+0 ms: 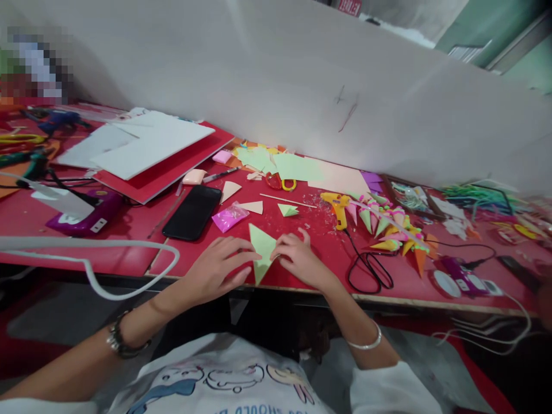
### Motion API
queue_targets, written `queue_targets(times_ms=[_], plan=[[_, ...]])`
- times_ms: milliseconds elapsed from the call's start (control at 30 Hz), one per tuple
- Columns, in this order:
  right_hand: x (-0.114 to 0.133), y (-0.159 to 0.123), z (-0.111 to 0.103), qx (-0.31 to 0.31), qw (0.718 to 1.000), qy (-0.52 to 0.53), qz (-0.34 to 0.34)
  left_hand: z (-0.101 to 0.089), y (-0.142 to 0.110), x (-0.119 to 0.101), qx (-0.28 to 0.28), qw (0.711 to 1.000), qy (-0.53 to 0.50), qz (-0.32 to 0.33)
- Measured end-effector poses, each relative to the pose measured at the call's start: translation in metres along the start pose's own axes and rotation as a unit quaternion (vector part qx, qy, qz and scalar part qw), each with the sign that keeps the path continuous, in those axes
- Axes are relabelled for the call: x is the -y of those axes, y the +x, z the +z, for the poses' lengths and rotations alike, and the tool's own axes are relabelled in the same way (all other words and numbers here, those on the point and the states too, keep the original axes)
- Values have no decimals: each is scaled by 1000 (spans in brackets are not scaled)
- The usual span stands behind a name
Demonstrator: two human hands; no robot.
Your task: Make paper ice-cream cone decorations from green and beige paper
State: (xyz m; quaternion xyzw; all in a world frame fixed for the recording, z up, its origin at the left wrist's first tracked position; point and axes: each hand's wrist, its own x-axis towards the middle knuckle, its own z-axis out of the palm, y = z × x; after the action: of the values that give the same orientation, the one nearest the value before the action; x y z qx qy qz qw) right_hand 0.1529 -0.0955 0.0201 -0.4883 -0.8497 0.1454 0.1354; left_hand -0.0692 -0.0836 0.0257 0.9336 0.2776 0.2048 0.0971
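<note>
A light green paper triangle (261,250) lies near the front edge of the red table (129,230). My left hand (218,270) rests on its left side, fingers pressed down on the paper. On its right corner, my right hand (298,256) pinches the paper with curled fingers. Both hands hold the same folded piece flat against the table.
A black phone (192,211), pink glitter bag (230,217), cream paper triangles (230,190), yellow glue gun (338,208) with black cord, coloured paper cones (394,227), scissors (280,183), white boards (142,144), a white partition behind.
</note>
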Motion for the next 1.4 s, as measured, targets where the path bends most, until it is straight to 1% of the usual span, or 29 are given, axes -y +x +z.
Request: queue_targets(times_ms=[67, 167, 267, 333, 400, 467, 567, 667, 733, 867, 967, 1100, 1233, 1400], plan=[[-4, 0, -4, -44, 999, -13, 12, 8, 12, -2, 15, 1000, 7, 8], [-16, 1, -1, -91, 996, 7, 25, 30, 28, -1, 60, 997, 42, -11], [-34, 3, 6, -98, 991, 82, 26, 50, 36, 2, 81, 989, 114, -41], [-46, 4, 10, -94, 985, 140, 36, 57, 40, 2, 89, 987, 129, -46], [-54, 3, 13, -87, 973, 204, 63, 60, 43, 1, 93, 987, 119, -53], [-57, 2, 14, -97, 954, 264, 106, 62, 47, 1, 97, 987, 107, -65], [-54, 1, 17, -118, 923, 328, 165, 66, 52, 0, 100, 986, 106, -86], [-48, 0, 24, -128, 903, 360, 196, 70, 54, -2, 97, 983, 123, -99], [-45, -2, 30, -148, 902, 342, 217, 71, 54, -4, 96, 981, 137, -100], [-35, -7, 38, -185, 925, 221, 249, 71, 53, -8, 101, 978, 157, -97], [-26, -8, 40, -193, 935, 145, 259, 72, 54, -10, 105, 976, 163, -102], [-17, -8, 42, -195, 941, 77, 264, 72, 56, -12, 113, 975, 163, -104], [-15, -12, 44, -201, 940, 42, 270, 73, 57, -12, 117, 975, 157, -106], [-15, -20, 42, -224, 926, 59, 299, 74, 57, -12, 107, 976, 156, -111]])
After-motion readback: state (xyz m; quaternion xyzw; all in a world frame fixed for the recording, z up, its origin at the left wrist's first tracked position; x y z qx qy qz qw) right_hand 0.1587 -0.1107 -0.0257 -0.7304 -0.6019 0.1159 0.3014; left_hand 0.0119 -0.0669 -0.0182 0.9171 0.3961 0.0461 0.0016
